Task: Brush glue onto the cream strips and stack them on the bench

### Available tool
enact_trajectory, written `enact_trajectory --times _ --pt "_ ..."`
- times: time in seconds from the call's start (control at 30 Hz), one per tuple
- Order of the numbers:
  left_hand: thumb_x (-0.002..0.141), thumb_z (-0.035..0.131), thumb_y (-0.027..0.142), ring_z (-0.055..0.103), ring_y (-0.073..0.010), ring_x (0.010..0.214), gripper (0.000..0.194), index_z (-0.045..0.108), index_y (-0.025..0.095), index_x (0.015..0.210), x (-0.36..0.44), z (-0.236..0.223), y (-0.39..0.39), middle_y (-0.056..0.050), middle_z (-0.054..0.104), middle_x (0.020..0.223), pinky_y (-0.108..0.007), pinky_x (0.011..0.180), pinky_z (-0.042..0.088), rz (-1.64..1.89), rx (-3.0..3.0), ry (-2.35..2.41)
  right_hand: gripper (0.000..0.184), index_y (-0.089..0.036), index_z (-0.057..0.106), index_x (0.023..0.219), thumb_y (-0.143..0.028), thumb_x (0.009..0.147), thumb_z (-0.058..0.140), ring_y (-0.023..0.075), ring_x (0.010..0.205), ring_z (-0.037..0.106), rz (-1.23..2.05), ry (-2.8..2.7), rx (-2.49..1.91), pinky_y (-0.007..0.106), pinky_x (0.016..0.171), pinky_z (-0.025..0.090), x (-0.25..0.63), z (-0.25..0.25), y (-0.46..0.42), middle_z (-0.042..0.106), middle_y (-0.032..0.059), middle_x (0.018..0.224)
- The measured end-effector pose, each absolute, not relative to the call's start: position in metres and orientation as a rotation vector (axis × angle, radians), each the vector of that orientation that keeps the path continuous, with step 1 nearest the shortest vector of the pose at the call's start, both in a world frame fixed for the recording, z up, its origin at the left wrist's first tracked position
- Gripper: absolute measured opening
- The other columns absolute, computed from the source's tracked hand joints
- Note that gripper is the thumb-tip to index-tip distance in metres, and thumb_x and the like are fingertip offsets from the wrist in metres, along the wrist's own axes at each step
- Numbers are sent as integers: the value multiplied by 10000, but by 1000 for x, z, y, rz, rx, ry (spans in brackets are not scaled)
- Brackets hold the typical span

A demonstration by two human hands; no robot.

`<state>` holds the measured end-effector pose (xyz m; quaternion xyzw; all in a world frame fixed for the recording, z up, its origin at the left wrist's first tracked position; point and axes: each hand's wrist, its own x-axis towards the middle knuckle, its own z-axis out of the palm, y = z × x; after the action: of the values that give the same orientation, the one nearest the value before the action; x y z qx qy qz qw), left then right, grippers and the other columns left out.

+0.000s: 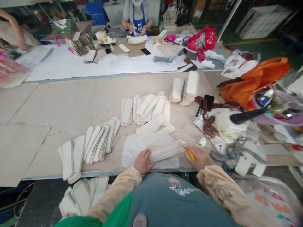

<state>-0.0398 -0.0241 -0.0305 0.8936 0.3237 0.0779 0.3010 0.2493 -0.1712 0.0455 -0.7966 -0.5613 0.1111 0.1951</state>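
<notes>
My right hand (200, 157) has its fingers closed round a slim yellow tool with a pale tip (190, 154); at three o'clock on the long, pale beige, flat piece (167, 151), that tip meets its end, though blur hides whether it is a brush or something harder. My left hand (142, 160) sits at nine o'clock on the piece, thumb parted from forefinger at its end; whether it pinches or only presses, I cannot tell. If that hold is light, a push from the tool could skid the piece across the thin white sheet (129, 148) beneath it, or rumple the sheet too. Lengthwise lines make me think several strips lie together there, so uneven pressure might spread them. Close by at twelve, loose off-white, round-ended strips (163, 134) overlap the sheet, and a careless knuckle could catch them. At two, a crumpled white scrap (202, 142) might snag under my wrist. Farther out at nine to ten, fanned off-white strip stacks (100, 138) run down to the table's front edge (101, 173); my beige left sleeve (123, 187) passes near, and a wide elbow could topple the nearest. Toward one, taller stacks of white-topped strips (193, 83) lean unevenly and could slide if the table were jolted.
</notes>
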Motion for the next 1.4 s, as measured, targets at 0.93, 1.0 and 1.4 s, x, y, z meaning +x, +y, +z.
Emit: enact_trajectory --times 0.93,1.0,1.4 --pt "715 690 349 511 -312 1182 657 495 183 1319 -40 -31 -24 -148 534 1315 -491 1007 464 119 2380 868 239 -201 698 993 -313 879 520 202 860 659 220 -1325 -2143 324 784 512 258 32 -177 704 65 911" --pt "717 688 351 507 -313 1186 660 491 179 1322 -40 -32 -24 -151 531 1316 -494 1013 459 124 2379 866 240 -185 692 1009 -253 885 498 217 821 646 111 -1553 -2241 324 719 501 240 32 -172 685 77 849" --pt "713 707 371 493 -309 1204 690 485 137 1323 -41 -32 -24 -163 516 1333 -467 1034 448 87 2368 875 260 -166 677 1040 -243 921 460 211 823 604 44 -1786 -2233 303 717 459 216 48 -156 649 76 816"
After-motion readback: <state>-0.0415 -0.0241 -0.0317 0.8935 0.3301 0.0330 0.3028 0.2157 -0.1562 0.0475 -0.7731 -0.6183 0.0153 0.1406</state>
